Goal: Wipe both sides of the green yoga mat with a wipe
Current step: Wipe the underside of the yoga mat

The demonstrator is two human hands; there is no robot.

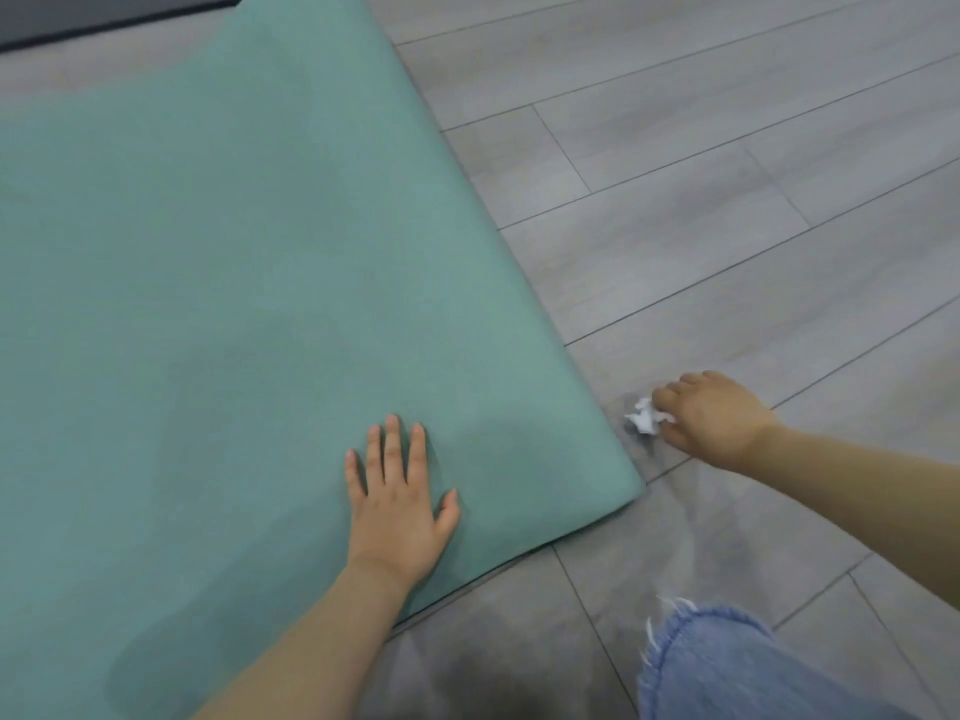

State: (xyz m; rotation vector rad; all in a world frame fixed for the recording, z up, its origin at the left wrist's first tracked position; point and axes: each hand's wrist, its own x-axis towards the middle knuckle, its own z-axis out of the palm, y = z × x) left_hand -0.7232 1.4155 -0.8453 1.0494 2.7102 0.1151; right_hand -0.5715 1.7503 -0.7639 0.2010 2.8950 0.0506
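The left hand (397, 504) lies flat on the mat (234, 262), fingers straight and spread, palm down near the mat's near right corner. It holds nothing; it looks to be pressing the mat to the floor (701, 163). The right hand (714, 420) is out to the side over the floor, just past the mat's right edge, with its fingers curled around a small crumpled white wipe (644, 415). The wipe sits at the fingertips, close to or touching the floor; which of the two cannot be told. Hand and wipe are off the mat, just beside its edge.

The mat spreads wide across the left and centre of the view, one green face up, lying flat on grey plank flooring. Darker patches on its surface near the left hand may be damp marks. A knee in frayed blue jeans (727, 667) shows at the lower right.

As a judgement, the step in hand is taking hold of the wipe, with wiping of this face to come or to resume. The next move calls for bringing the wipe onto the mat and drawing it across in strokes while the left hand steadies the mat.
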